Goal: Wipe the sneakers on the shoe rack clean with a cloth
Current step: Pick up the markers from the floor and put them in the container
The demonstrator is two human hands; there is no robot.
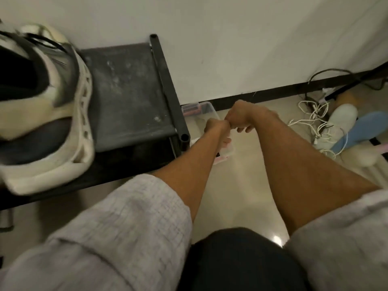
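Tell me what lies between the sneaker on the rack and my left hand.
Head view: the rack's dusty dark shelf and its black end rail lie between the sneaker and the left hand.

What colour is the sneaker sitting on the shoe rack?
The sneaker is cream-white with black panels, and it shows best in the head view.

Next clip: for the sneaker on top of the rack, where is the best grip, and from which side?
Probably the rim of the sneaker's dark opening, thumb inside, coming from above and the right. The opening faces up and gives an edge to hook. The white sole looks bulky to pinch. The rack is bare on that side.
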